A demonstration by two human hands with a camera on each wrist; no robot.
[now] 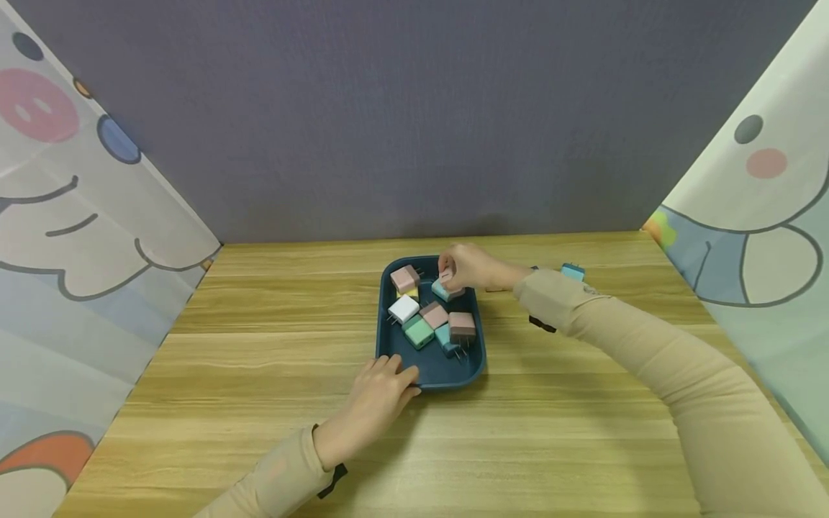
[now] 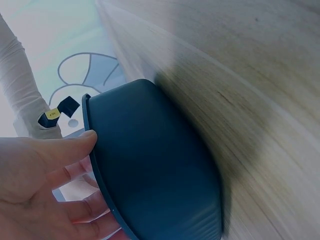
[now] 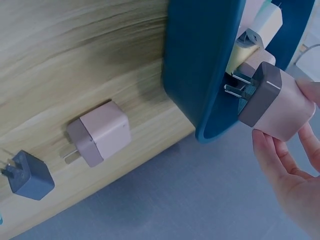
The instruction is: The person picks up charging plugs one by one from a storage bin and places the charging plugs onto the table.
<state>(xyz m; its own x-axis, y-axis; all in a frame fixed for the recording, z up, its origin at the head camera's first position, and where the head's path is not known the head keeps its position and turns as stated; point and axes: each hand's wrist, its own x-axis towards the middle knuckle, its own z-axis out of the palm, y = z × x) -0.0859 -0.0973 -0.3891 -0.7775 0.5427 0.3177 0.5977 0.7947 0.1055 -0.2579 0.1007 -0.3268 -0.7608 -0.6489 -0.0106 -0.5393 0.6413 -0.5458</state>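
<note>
A dark blue tray (image 1: 434, 370) lies on the wooden table, with several plug chargers in it. My left hand (image 1: 376, 396) grips its near left corner, the thumb at the rim in the left wrist view. Over the tray's far right part, my right hand (image 1: 471, 266) pinches a pink charger (image 3: 285, 105) with a darker prong end; its two metal prongs point toward the tray. Inside are a white charger (image 1: 404, 309), a green one (image 1: 418, 332), light blue ones and other pink ones, such as the pink charger (image 1: 462, 325) by the right wall.
Right of the tray, a light blue charger (image 1: 573, 271) sits near the table's back. The right wrist view shows another pink charger (image 3: 106, 130) and a dark blue charger (image 3: 31, 175) on the table. A grey wall (image 1: 414, 122) stands behind, with cartoon-printed sheets at both sides.
</note>
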